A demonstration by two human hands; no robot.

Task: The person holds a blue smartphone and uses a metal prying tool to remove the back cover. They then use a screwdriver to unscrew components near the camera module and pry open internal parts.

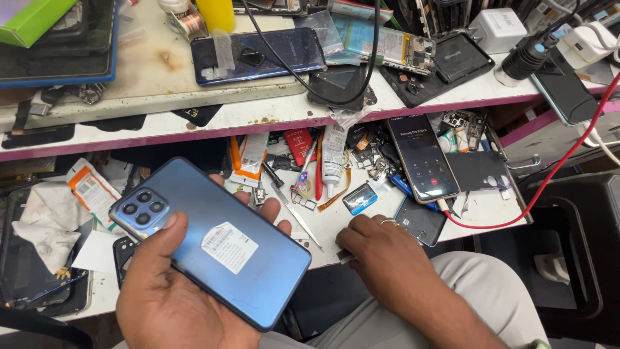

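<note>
The white table (336,223) has a raised upper shelf (161,84) with a pink edge. On the shelf lie a dark blue phone (258,55), an opened phone (387,45) and a white charger (497,29). On the lower table lie a lit phone (423,158), a white tube (333,158), tweezers (294,210), a red cable (549,174) and many small parts.

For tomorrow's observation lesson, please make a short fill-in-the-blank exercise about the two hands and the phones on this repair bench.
1. The left hand holds a blue phone with its ____ side facing up, so the camera lenses show.
2. A ____ sticker sits on that phone.
3. The right hand rests on the edge of the lower shelf and holds ____.
4. The phone with the lit screen has a ____ cable plugged into it.

Missing words: back; white; nothing; red
</note>
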